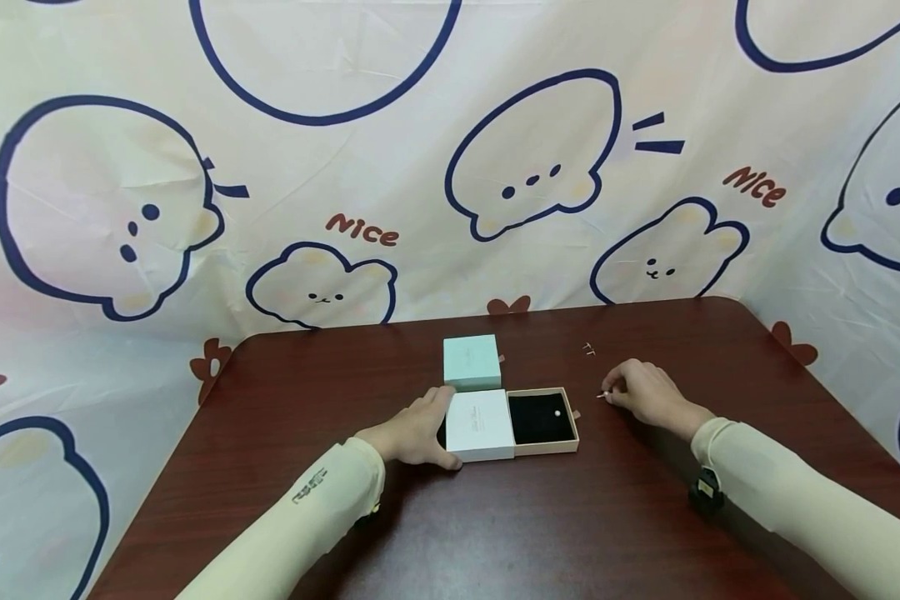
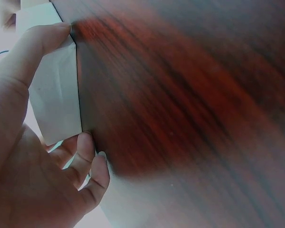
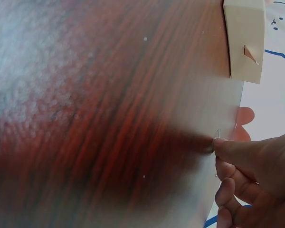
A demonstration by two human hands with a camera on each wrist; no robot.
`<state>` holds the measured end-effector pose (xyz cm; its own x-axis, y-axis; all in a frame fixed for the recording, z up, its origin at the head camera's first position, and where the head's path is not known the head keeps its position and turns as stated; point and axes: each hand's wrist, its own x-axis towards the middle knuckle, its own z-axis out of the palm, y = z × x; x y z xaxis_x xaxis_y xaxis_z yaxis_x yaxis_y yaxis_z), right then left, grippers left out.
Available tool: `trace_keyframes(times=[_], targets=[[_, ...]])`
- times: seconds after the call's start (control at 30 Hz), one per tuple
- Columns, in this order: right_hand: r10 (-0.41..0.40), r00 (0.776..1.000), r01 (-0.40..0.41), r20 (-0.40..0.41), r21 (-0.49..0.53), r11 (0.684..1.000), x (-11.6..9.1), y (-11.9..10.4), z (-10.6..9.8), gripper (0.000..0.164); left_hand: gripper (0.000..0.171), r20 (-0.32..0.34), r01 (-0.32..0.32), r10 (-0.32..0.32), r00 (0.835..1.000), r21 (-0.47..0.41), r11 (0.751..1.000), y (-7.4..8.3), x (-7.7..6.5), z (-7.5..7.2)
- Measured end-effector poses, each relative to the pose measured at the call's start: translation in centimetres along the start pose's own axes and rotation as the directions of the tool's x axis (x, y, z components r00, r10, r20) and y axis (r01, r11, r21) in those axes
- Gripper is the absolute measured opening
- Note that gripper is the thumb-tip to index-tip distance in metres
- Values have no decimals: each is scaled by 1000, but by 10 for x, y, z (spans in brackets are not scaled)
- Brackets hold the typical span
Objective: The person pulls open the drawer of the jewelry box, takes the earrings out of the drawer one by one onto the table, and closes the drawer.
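The hands are held well apart. By the left hand (image 1: 414, 429), the white box (image 1: 480, 425) is gripped at its left end, thumb on the near side and fingers on the far side, spread to its width. By the right hand (image 1: 648, 396), a thin metallic pin (image 3: 218, 133) is pinched between thumb and fingertips, just above the table (image 1: 510, 533). From the box's right side a black-lined drawer (image 1: 546, 449) is extended, with a white bead (image 1: 557, 412) set in the lining (image 1: 531, 419). A teal box (image 1: 471, 358) is placed just behind; small metallic pieces (image 1: 588, 349) are scattered beyond the right hand.

The dark reddish-brown table is backed by a pale cloth (image 1: 420, 175) printed with blue-outlined cartoons.

The pin's held end is hidden by the fingers. Both sleeves (image 1: 292, 525) are cut off below, and the white box's lettering cannot be read.
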<state>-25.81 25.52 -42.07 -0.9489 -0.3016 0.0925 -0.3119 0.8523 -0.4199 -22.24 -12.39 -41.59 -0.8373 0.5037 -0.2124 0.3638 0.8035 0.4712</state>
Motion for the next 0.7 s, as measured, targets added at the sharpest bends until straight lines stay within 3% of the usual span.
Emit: trace_keyframes(times=[0.7], targets=[[23,1000,-23,18,8,1000,0,1,-1,8,111,4,1,-1,1000,-5,1000,2,-1,-1]])
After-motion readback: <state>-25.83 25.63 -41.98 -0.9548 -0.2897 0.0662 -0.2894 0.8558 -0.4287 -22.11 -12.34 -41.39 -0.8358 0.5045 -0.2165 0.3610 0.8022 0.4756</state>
